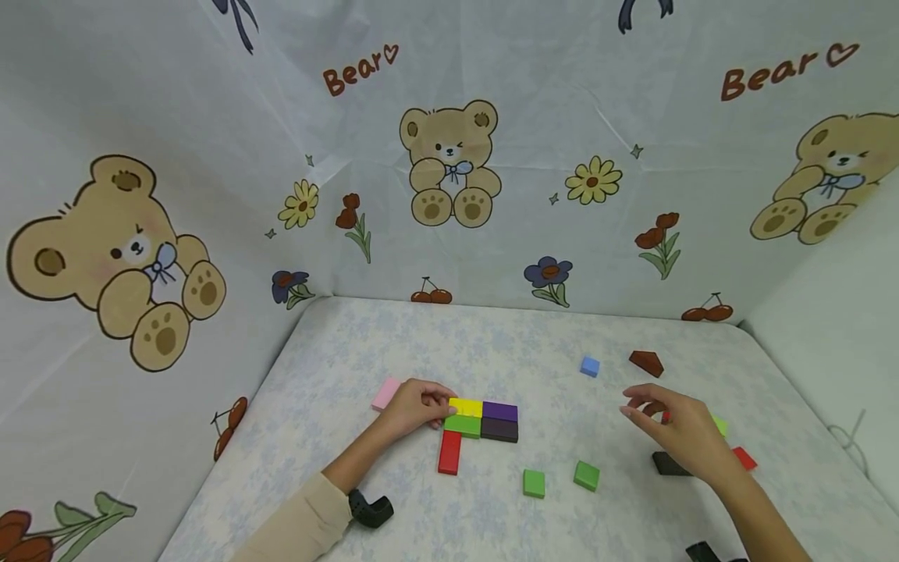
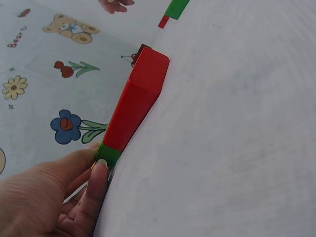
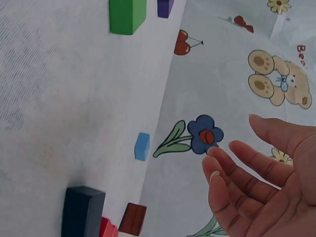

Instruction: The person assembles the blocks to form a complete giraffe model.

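My left hand (image 1: 414, 407) pinches the left end of a yellow block (image 1: 468, 407) between thumb and forefinger. That block lies in a cluster with a long green block (image 1: 462, 426), a purple block (image 1: 501, 410) and a black block (image 1: 499, 430). A red block (image 1: 449, 453) extends toward me from the green one; the left wrist view shows this red block (image 2: 131, 111) up close, with the thumb by the green block (image 2: 109, 154) behind it. Above the right side of the table, my right hand (image 1: 677, 429) hovers with fingers loosely bent and nothing in them.
A pink block (image 1: 385, 393) lies behind the left hand. Two green blocks (image 1: 534, 483) sit nearer me. Toward the right are a blue block (image 1: 590, 366), a brown piece (image 1: 647, 362), another black block (image 1: 670, 464) and red pieces (image 1: 745, 458). A bear-print curtain (image 1: 534, 78) stands behind.
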